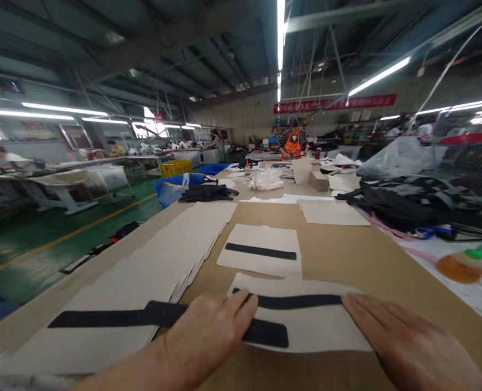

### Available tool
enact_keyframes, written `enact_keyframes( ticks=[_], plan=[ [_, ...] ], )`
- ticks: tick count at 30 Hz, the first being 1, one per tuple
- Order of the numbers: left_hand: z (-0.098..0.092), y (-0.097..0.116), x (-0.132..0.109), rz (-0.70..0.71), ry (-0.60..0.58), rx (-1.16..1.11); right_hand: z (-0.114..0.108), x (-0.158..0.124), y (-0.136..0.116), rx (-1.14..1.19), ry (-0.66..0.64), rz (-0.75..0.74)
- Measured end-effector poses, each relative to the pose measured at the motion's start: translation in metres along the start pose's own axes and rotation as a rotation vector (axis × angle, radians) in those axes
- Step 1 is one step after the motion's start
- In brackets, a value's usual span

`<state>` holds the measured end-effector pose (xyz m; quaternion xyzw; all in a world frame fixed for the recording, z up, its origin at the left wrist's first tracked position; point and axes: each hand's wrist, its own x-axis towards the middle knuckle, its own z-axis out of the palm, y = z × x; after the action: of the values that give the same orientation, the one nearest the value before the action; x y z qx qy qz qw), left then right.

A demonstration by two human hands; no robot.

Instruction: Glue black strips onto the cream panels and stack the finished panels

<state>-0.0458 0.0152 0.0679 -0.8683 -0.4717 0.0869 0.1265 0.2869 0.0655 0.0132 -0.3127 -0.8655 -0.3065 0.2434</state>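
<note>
A pale rectangular panel [306, 331] lies in front of me with a black strip [298, 302] along its upper part. My left hand [214, 328] presses its fingertips on that strip's left end. A second black strip [267, 332] passes under the same hand, gripped there, and sticks out on both sides; how the thumb holds it is hidden. Stretched flat, my right hand [407, 331] touches the strip's right end and the panel's right edge. Just beyond, another pale panel [261, 266] bears a black strip [261, 251].
Overlapping pale panels [155, 244] run along the left, a black strip [98, 319] on the nearest. More panels [332, 212] lie farther back. At right are black strips [391, 203] and a green-capped glue bottle [467, 263]. A person in an orange apron [292, 145] stands at the far end.
</note>
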Motion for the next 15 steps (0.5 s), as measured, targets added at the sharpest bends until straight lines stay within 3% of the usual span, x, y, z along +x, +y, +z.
enact_keyframes(
  ticks=[4, 8, 11, 15],
  plan=[
    [0.017, -0.059, 0.020, -0.068, 0.074, 0.022, 0.035, 0.062, -0.002, 0.028, -0.137, 0.102],
    [0.045, -0.108, 0.048, -0.099, 0.017, 0.066, 0.084, 0.097, -0.011, 0.047, -0.236, 0.144],
    [0.066, -0.124, 0.063, -0.111, -0.015, 0.073, 0.115, 0.106, -0.021, 0.053, -0.288, 0.141],
    [0.088, -0.125, 0.073, -0.124, -0.060, 0.070, 0.137, 0.101, -0.037, 0.059, -0.414, 0.118]
  ],
)
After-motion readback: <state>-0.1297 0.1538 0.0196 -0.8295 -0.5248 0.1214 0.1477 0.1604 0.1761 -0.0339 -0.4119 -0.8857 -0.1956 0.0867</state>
